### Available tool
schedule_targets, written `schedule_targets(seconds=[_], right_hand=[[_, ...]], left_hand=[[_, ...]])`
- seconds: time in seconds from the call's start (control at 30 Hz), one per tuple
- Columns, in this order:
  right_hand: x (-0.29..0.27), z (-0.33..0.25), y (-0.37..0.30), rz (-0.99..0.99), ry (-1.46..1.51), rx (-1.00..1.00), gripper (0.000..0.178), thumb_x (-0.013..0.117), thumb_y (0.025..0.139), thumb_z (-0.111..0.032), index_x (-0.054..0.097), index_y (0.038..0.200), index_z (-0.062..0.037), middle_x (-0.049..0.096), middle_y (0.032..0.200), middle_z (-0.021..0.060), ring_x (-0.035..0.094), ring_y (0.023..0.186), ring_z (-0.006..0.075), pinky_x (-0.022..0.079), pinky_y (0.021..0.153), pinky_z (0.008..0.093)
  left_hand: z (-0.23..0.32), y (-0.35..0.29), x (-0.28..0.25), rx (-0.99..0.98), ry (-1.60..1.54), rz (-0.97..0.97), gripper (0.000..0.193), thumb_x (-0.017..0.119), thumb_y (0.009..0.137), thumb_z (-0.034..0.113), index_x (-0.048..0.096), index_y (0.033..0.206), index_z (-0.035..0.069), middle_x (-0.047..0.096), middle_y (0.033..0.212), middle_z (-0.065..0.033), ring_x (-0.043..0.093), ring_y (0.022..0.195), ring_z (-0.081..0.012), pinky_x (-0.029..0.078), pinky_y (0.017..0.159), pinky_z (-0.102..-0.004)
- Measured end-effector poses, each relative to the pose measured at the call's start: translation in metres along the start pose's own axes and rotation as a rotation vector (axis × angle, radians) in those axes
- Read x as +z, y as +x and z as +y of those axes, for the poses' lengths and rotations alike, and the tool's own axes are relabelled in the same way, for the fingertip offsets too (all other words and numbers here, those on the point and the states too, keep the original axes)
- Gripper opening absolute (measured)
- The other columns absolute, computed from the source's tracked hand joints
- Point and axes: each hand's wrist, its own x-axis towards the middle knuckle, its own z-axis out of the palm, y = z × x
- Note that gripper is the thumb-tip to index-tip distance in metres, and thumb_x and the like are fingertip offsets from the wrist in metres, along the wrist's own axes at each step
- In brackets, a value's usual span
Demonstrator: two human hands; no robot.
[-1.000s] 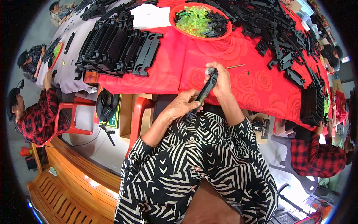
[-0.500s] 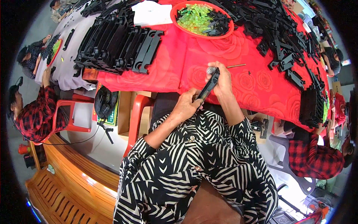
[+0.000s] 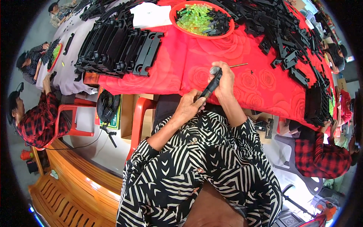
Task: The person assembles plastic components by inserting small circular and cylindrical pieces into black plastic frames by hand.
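Observation:
My left hand [image 3: 189,105] is closed around the lower end of a narrow black plastic part [image 3: 211,85], thumb lying along it. The part slants up and to the right, in front of the near table edge. My right hand [image 3: 226,84] grips its upper end with bent fingers. A grey rounded tip [image 3: 215,70] shows at that upper end; whether it is a wrapped finger or a separate thing, I cannot tell. Just beyond my right fingers lies a thin brown rod [image 3: 239,64] on the red tablecloth [image 3: 204,77].
Black plastic parts stand stacked [image 3: 113,49] at the left; a loose heap [image 3: 280,41] covers the right. A red tray [image 3: 204,36] holds green-yellow and black pieces, beside a white cloth or paper [image 3: 151,16]. A red chair [image 3: 139,117] stands left; people [image 3: 39,117] sit on both sides.
My hands and the black part stay almost in the same place, with only a slight shift of the fingers. The whole view has moved a little.

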Motion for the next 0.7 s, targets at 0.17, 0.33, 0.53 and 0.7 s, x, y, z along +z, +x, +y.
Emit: schedule_targets(seconds=[0.17,0.33,0.53,0.7], right_hand=[[-0.003,0.004,0.0,0.006,-0.034,-0.02,0.022,0.043,0.085,-0.022,0.053,0.083,-0.002,0.049,0.06,0.0068,0.045,0.044,0.015,0.039,0.041,0.0287],[0.001,0.003,-0.004,0.061,-0.038,-0.043,0.019,0.041,0.084,-0.018,0.052,0.083,-0.0024,0.048,0.059,0.0065,0.045,0.044,0.0148,0.04,0.04,0.0283],[0.004,0.01,-0.005,0.109,-0.021,-0.124,0.013,0.044,0.081,-0.014,0.052,0.078,-0.005,0.048,0.056,0.0045,0.043,0.04,0.0124,0.038,0.037,0.0257],[0.012,0.003,-0.014,0.046,-0.005,-0.139,0.012,0.043,0.081,-0.014,0.052,0.078,-0.0054,0.049,0.057,0.004,0.043,0.041,0.0112,0.038,0.037,0.0243]], left_hand=[[-0.005,0.004,0.002,-0.011,0.044,-0.009,0.011,0.052,0.085,0.008,0.052,0.087,-0.003,0.057,0.065,-0.0047,0.053,0.055,-0.0085,0.043,0.05,-0.0234],[-0.005,0.004,0.002,-0.005,0.13,0.001,0.009,0.048,0.086,0.008,0.051,0.087,-0.001,0.056,0.066,-0.0032,0.052,0.057,-0.0081,0.043,0.052,-0.0222],[-0.01,0.009,0.001,0.008,0.131,0.077,0.009,0.054,0.084,0.007,0.054,0.083,-0.003,0.056,0.063,-0.0038,0.051,0.054,-0.0078,0.043,0.05,-0.0236],[-0.001,0.006,0.001,0.073,0.13,0.057,0.011,0.054,0.085,0.009,0.054,0.085,-0.002,0.057,0.064,-0.0039,0.052,0.055,-0.0077,0.044,0.05,-0.0229]])
